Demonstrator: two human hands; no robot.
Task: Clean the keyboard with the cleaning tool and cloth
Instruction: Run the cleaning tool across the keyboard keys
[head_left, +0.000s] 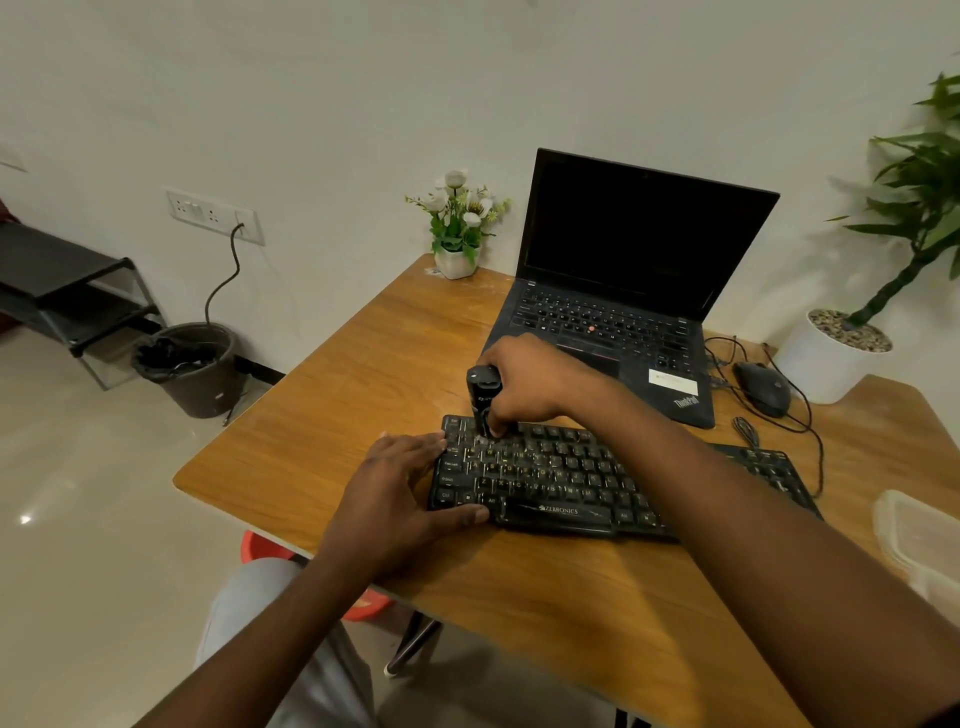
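Note:
A black keyboard (561, 483) lies on the wooden desk (363, 374), angled toward the right. My right hand (530, 379) grips a black cylindrical cleaning tool (482, 397) held upright, its tip down on the keys near the keyboard's upper left corner. My left hand (400, 493) holds the keyboard's left end, fingers along the far left edge and thumb pressed at the front edge. No cloth is visible.
An open black laptop (623, 291) stands behind the keyboard. A wired mouse (763, 387) and cables lie to the right, a flower pot (456, 260) at the back corner, a white planter (826, 358) far right, a clear plastic box (919, 540) at the right edge.

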